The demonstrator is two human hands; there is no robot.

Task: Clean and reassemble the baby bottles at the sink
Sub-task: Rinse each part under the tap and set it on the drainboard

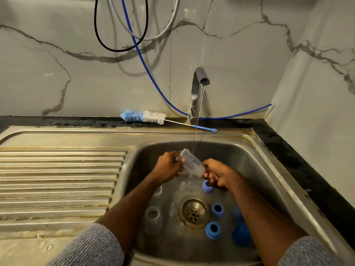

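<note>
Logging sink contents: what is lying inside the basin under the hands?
In the sink: blue collars, a blue cap, clear bottles around the drain. The forearms hide part of the floor.

Brush (146,116) behind sink (272,162), left of tap (197,93).

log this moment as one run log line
step: rinsing | left hand: grips clear bottle | right hand: grips bottle's other end | tap: running | brush: on counter
</note>
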